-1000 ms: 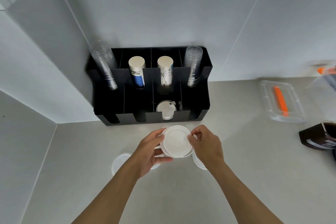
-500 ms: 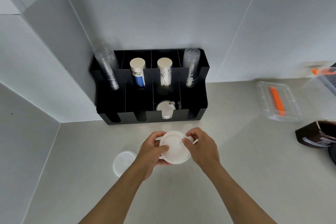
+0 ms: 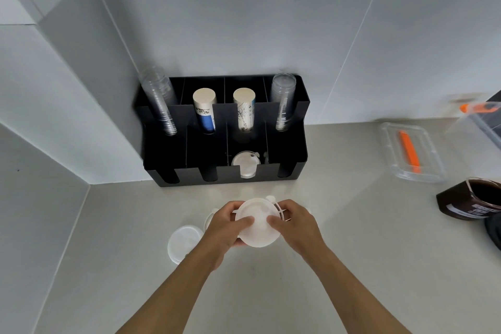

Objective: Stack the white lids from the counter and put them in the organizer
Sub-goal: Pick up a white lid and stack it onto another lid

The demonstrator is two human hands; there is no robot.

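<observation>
Both hands hold a small stack of white lids [image 3: 257,221] just above the counter, in front of the black organizer [image 3: 225,171]. My left hand [image 3: 226,228] grips its left edge with the thumb on top. My right hand [image 3: 294,225] grips the right edge the same way. One loose white lid [image 3: 182,244] lies on the counter to the left, and another lid [image 3: 209,221] peeks out behind my left hand. A few white lids [image 3: 245,164] sit in the organizer's third front slot.
The organizer's back row holds two stacks of clear cups [image 3: 160,106] and two stacks of paper cups [image 3: 204,114]. A clear box with an orange tool [image 3: 410,152] and a dark brown bag [image 3: 471,202] are on the right. Walls enclose the corner at left and behind.
Both hands have lowered the lid stack a little toward the counter and toward me, and both thumbs now press on its top.
</observation>
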